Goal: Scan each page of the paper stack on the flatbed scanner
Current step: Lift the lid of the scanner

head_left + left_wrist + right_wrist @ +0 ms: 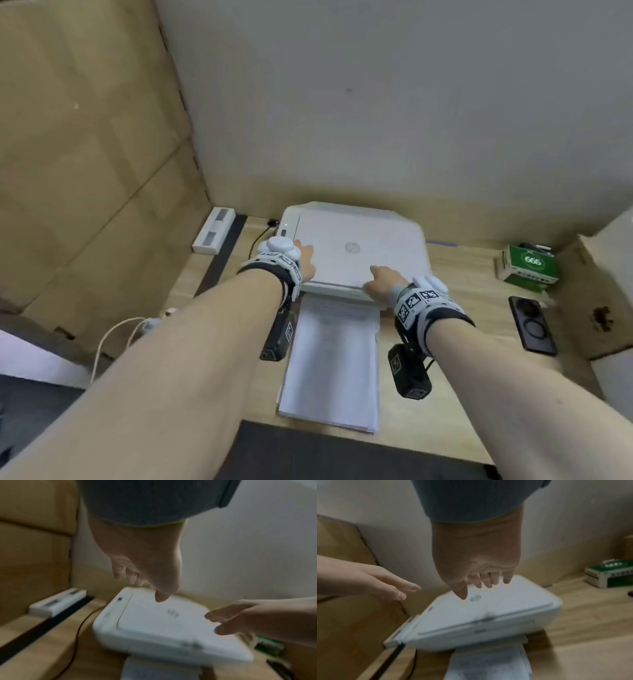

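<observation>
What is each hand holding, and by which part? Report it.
Nothing is held. The left hand and right hand hover open at the closed scanner lid, fingers loose; contact cannot be told. The paper stack lies untouched.

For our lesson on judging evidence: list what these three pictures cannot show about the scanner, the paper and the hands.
- Scanner glass: hidden in every view by the closed lid.
- Paper stack print: too small in the head view, blurred in the right wrist view.
- Left hand and right hand: contact with the lid uncertain; wrist views blurred.
- Green box: small print unreadable.
</observation>
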Demonstrator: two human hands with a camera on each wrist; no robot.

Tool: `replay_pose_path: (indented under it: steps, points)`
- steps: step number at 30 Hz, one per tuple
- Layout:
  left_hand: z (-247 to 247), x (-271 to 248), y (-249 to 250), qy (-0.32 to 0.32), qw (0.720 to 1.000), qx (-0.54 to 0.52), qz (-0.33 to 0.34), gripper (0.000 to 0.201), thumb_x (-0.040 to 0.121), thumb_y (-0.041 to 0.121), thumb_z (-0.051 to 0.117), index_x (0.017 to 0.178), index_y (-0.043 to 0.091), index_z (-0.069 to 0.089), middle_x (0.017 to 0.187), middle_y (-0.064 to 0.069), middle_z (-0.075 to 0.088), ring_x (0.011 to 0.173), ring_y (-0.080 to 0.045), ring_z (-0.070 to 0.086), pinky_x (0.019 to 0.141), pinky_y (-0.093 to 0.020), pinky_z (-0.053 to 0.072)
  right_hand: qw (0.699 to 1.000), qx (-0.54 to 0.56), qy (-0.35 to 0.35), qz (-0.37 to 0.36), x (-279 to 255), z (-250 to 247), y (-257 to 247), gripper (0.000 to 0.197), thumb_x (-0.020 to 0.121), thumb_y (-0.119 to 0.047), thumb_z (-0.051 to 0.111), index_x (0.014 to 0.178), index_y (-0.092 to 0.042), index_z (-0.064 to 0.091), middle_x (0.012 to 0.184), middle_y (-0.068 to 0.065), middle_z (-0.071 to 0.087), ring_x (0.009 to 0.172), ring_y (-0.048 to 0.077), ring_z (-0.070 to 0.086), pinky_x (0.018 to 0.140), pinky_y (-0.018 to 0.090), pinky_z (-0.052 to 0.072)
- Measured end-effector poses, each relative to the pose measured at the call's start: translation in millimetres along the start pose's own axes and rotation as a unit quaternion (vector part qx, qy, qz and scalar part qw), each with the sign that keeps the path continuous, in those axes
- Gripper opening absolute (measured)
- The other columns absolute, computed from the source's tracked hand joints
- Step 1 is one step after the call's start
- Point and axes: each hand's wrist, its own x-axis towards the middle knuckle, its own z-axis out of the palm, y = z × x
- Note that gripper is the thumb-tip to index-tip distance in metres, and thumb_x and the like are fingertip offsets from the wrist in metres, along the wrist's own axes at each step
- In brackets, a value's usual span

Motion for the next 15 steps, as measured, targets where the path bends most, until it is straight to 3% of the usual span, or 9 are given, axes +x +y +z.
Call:
replay_pose_path:
  steps: [1,2,3,6,8,11,15]
  points:
    - [15,2,-3,-0.020,1.000,0.010,-0.009,0.032,0.098,0.025,0.045,0.130,0.020,0.046,0.117,-0.016,0.051,0.102,-0.026,0.056,0.088,-0.029,0.045,1.000,-0.007,-0.016,0.006,3,15,2,0.035,0.095,-0.018,0.047,0.126,-0.003,0.050,0.132,0.018,0.053,0.122,0.033,0.049,0.092,0.033,0.038]
    - [30,8,-7,-0.029,0.999,0.002,-0.015,0.043,0.097,0.026,0.044,0.139,0.016,0.041,0.136,-0.017,0.044,0.118,-0.030,0.051,0.100,-0.037,0.042,1.000,0.006,-0.008,0.005,11,30,7,0.035,0.094,-0.018,0.047,0.126,-0.003,0.049,0.131,0.017,0.052,0.122,0.033,0.048,0.093,0.033,0.037]
    - [52,12,-14,-0.026,1.000,0.007,-0.014,0.047,0.096,0.027,0.043,0.141,0.016,0.038,0.142,-0.015,0.039,0.123,-0.032,0.048,0.103,-0.043,0.040,1.000,0.014,-0.004,0.009,16,50,13,0.038,0.092,-0.020,0.049,0.128,-0.006,0.049,0.130,0.015,0.050,0.122,0.032,0.047,0.095,0.034,0.037]
    - [94,15,-30,-0.020,1.000,0.005,0.002,0.044,0.089,0.025,0.039,0.133,0.022,0.040,0.140,-0.008,0.038,0.119,-0.029,0.047,0.097,-0.047,0.043,0.998,0.010,0.052,-0.018,19,93,23,0.047,0.085,-0.025,0.055,0.129,-0.010,0.047,0.131,0.010,0.043,0.125,0.030,0.042,0.100,0.040,0.042]
    - [111,16,-30,0.004,1.000,-0.012,0.019,0.041,0.084,0.020,0.042,0.124,0.022,0.048,0.136,-0.007,0.041,0.116,-0.028,0.044,0.091,-0.046,0.044,0.996,0.006,0.089,-0.030,21,109,26,0.051,0.085,-0.025,0.055,0.132,-0.009,0.043,0.142,0.012,0.036,0.135,0.030,0.033,0.107,0.042,0.039]
    - [116,13,-27,0.052,0.997,-0.057,0.029,0.041,0.084,0.014,0.045,0.121,0.016,0.061,0.135,-0.009,0.047,0.120,-0.030,0.043,0.091,-0.041,0.045,0.994,0.011,0.107,-0.019,20,117,25,0.054,0.087,-0.025,0.052,0.137,-0.009,0.039,0.153,0.014,0.029,0.145,0.030,0.023,0.113,0.040,0.034]
    - [113,16,-38,0.065,0.995,-0.060,0.044,0.039,0.085,0.016,0.043,0.115,0.019,0.069,0.132,-0.007,0.053,0.116,-0.032,0.048,0.089,-0.042,0.049,0.992,0.024,0.121,-0.002,20,119,21,0.053,0.089,-0.026,0.049,0.138,-0.009,0.038,0.157,0.016,0.026,0.146,0.030,0.025,0.111,0.038,0.036]
